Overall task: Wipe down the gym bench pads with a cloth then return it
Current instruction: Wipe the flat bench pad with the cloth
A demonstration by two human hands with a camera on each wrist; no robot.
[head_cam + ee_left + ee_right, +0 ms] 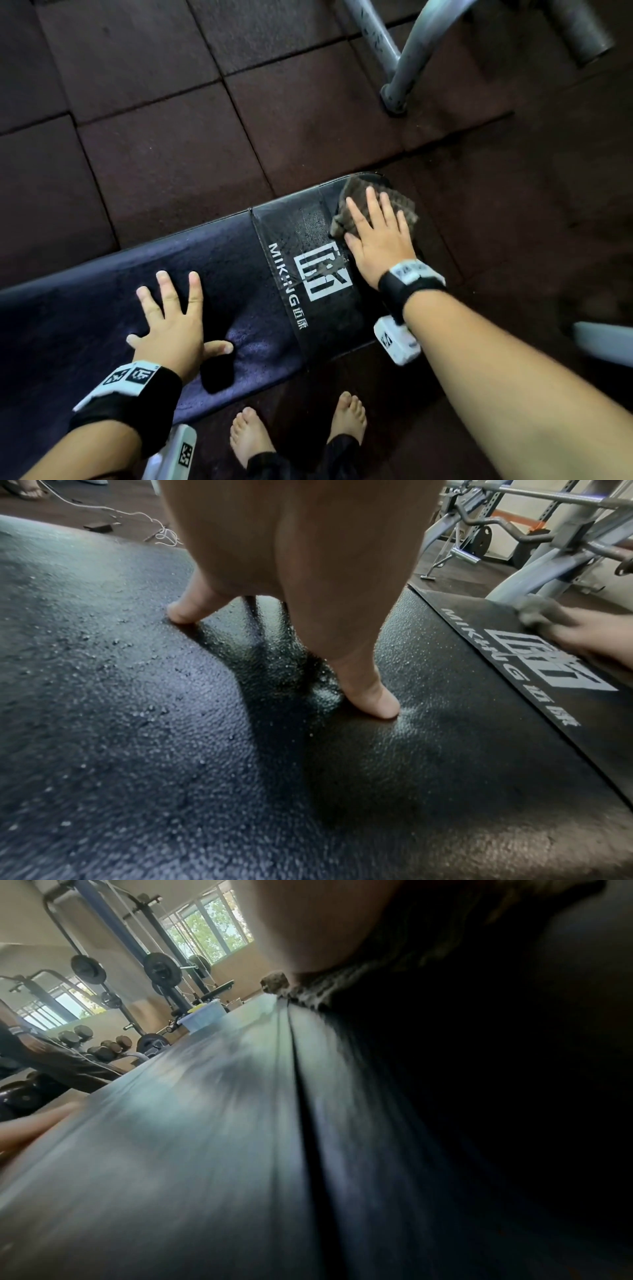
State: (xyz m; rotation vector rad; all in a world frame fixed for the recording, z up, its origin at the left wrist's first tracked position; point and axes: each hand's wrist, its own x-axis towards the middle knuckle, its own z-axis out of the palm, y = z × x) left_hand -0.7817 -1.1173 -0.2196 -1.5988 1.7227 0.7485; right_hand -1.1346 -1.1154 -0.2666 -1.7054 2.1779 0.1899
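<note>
A dark padded gym bench (102,308) runs across the head view, with a white logo panel (318,270) at its right end. My right hand (376,236) lies flat with straight fingers on a grey-brown cloth (352,198) at the far right corner of the pad. My left hand (174,315) rests spread and flat on the pad's middle; its thumb (369,696) and a finger (185,612) press the wet pebbled surface (137,723). The cloth (537,612) and right hand (596,639) show at the right edge of the left wrist view. The right wrist view is blurred; cloth (342,988) shows under the palm.
Grey metal frame tubes (404,61) stand on the rubber floor tiles (154,102) beyond the bench. My bare feet (250,438) are beside the near edge. Racks with weight plates (161,969), dumbbells (109,1047) and a pale tub (205,1015) stand farther off.
</note>
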